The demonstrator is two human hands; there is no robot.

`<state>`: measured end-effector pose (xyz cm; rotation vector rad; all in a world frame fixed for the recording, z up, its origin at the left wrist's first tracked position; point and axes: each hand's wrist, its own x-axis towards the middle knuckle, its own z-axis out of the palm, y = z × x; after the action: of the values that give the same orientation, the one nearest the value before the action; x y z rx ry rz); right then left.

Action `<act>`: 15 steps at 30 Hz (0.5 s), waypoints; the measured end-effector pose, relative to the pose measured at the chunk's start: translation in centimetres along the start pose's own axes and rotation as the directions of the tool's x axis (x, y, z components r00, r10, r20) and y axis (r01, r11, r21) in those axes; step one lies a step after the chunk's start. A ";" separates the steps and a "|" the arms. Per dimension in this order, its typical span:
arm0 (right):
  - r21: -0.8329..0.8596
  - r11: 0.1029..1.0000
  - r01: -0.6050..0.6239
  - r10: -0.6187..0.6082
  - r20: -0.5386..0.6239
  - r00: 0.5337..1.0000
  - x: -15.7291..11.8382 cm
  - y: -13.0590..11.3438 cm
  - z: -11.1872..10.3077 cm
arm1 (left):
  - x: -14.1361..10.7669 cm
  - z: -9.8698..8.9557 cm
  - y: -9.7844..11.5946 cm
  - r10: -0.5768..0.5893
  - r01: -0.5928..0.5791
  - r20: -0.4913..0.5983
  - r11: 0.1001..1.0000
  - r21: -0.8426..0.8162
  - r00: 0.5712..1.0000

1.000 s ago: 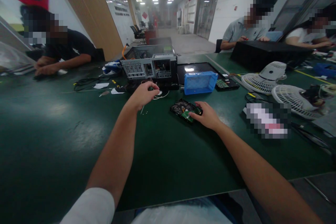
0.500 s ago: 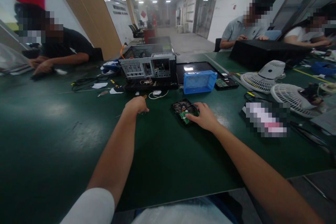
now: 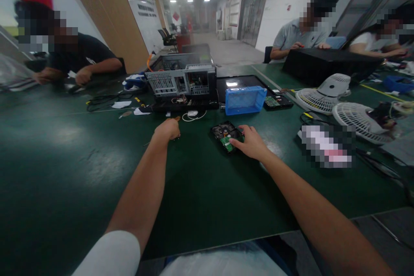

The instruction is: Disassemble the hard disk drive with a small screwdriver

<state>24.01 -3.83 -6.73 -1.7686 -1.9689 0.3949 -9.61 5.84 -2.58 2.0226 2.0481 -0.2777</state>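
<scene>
A black hard drive (image 3: 224, 131) with a green circuit board lies on the green table, just right of centre. My right hand (image 3: 254, 143) is closed around its right edge, thumb over the circuit board and fingers at the far side. To the left, my left hand (image 3: 167, 129) is low at the tabletop with its fingers curled together. Small dark bits show beside its fingertips, and a thin line sticks out on its left; whatever it holds is hidden by the hand.
An opened computer case (image 3: 181, 79) stands ahead, with a blue plastic bin (image 3: 246, 100) to its right. Farther right are another circuit-board device (image 3: 278, 101), white fan parts (image 3: 318, 99) and cables. A white cable (image 3: 194, 116) lies before the case. Other people sit across the table.
My left hand's thumb has drawn in towards its other fingers. My right hand stays on the hard drive. The person at left has moved a hand, now with something white in it.
</scene>
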 end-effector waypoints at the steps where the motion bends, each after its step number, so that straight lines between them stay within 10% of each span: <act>1: -0.013 1.000 -0.014 0.014 -0.001 1.000 0.0 -0.2 -0.1 | -0.1 0.0 0.1 -0.011 0.011 -0.002 1.000 0.007 1.000; 9: -0.085 0.993 -0.080 0.080 -0.002 0.997 -0.3 -0.7 -0.3 | -1.0 -1.3 0.5 -0.074 0.075 -0.085 0.997 0.000 0.994; 15: -0.076 0.993 -0.093 0.093 -0.004 0.996 -0.2 -0.5 -0.2 | -3.1 -2.4 3.2 0.172 -0.194 -0.141 0.969 -0.154 0.975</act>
<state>23.72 -4.13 -6.31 -1.9132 -1.9300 0.3545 -6.53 3.67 0.78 2.1529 1.8647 0.0573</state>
